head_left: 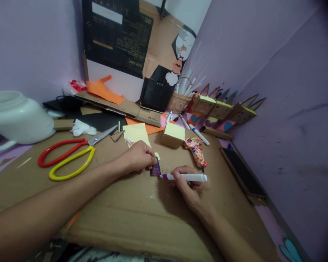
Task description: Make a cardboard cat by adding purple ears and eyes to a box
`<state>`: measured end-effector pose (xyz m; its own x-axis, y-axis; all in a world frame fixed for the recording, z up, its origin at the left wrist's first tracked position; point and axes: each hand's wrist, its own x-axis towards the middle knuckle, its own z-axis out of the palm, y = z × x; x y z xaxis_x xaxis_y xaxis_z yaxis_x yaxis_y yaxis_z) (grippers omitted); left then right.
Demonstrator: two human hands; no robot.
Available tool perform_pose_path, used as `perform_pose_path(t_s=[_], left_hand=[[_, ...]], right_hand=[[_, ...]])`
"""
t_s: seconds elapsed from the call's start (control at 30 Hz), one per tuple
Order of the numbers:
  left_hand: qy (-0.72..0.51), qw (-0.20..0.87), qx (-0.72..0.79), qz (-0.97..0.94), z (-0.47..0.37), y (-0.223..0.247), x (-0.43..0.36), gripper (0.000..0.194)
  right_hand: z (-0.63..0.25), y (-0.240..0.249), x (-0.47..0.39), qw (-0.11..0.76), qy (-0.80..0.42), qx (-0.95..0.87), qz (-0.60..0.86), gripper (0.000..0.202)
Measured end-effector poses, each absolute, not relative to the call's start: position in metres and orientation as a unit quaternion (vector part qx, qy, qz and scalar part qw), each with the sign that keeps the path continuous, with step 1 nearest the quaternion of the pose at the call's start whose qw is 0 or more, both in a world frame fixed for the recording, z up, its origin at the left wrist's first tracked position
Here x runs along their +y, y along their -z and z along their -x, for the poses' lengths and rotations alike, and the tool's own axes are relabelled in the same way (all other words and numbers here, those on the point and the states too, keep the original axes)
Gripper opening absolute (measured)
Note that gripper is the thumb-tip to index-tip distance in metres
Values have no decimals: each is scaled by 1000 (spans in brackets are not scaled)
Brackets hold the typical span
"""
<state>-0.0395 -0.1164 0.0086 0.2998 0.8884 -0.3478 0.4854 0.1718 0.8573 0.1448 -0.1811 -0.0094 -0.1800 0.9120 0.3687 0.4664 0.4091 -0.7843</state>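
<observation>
My left hand [140, 157] pinches the upper end of a small purple-coloured paper piece [155, 170] with a dark outline, keeping it on the cardboard. In my right hand [190, 185] is a white marker [194, 177] with a purple tip end, held nearly level. Its tip is at the lower right edge of the purple piece; whether it touches cannot be made out. Behind my left hand lies a pale yellow paper sheet [138, 131]. A small box with a yellow top [173, 134] stands just beyond the hands.
Large scissors [71, 154] with red and yellow handles lie at left, near a white jug [19, 116]. A flower-patterned glue gun [196, 151], loose markers [199, 134] and a phone [243, 171] are to the right. Cardboard boxes [114, 65] and eared box figures [221, 107] stand behind.
</observation>
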Motion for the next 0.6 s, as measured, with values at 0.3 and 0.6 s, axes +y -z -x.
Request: perform_pose_path(t_s=[0.3,0.6], left_hand=[[-193,523,563,-611,39,-10,-117,11],[-193,524,563,-609,39,-8,-116,11]], right_hand=[[-144,9,-181,427,-263,-717,484,18],[-144,10,-180,429,-256,-721,479,19]])
